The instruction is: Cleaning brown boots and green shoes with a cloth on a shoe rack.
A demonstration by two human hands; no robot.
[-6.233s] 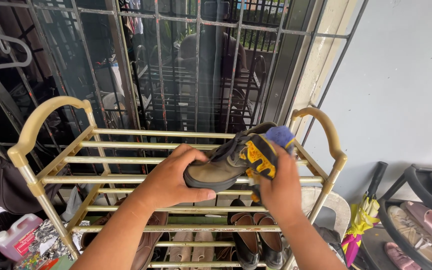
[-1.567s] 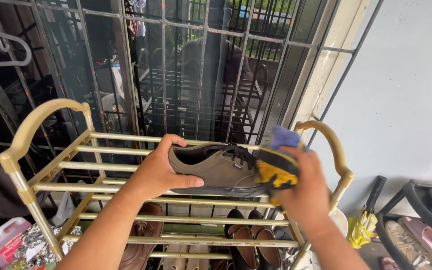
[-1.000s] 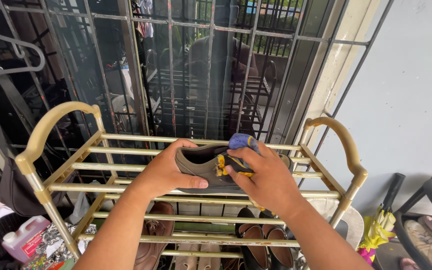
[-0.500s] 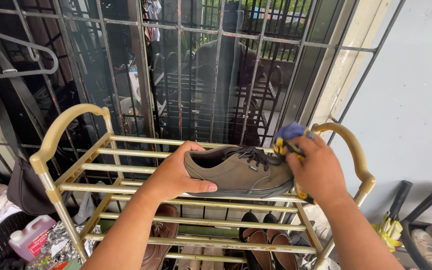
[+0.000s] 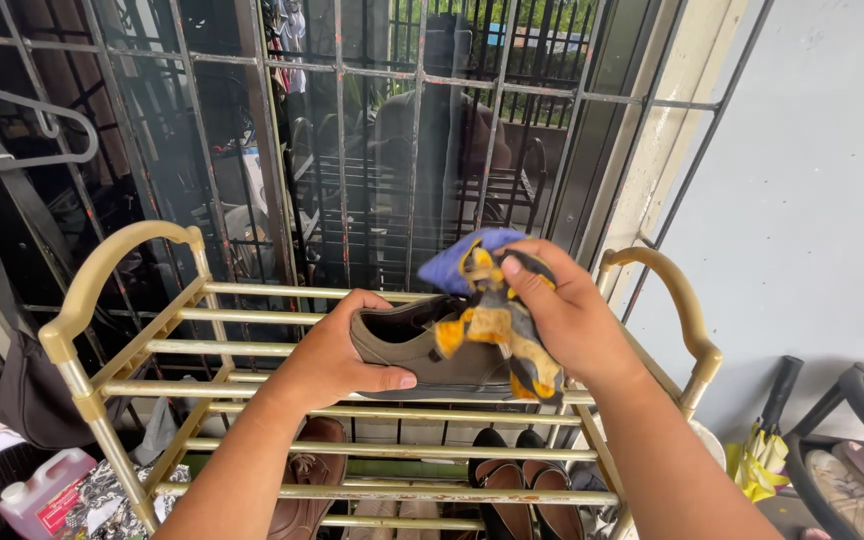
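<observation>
1. The left hand (image 5: 337, 360) was clamped on the heel end of a brown shoe (image 5: 422, 345), thumb under the sole and fingers over the back rim.
2. The shoe lay on its side above the top bars of the shoe rack (image 5: 252, 350). I could not tell if it rested on the bars or was held just over them.
3. The right hand (image 5: 572, 320) was closed tight on a rag (image 5: 487, 310), blue and yellow with dark bits.
4. The rag hung down in front of the toe half of the shoe and hid it. The two hands were apart, one at each end of the shoe.
5. The shoe looked light, since one hand could hold it. The sole looked stiff and the cloth top looked soft, so the heel and sole seemed the best places to grip.
6. The rag looked soft and floppy. It would bunch up and could slip free unless the fingers squeezed it.
7. On the lower shelves of the shoe rack sat black shoes (image 5: 512, 480) and a brown shoe on the lower shelf (image 5: 297, 490).
8. Left of the shoe rack stood a pink jug (image 5: 37, 495). Right of the rack leaned a folded umbrella (image 5: 762, 440).
9. Behind the shoe rack was a metal window grille (image 5: 352, 120).
</observation>
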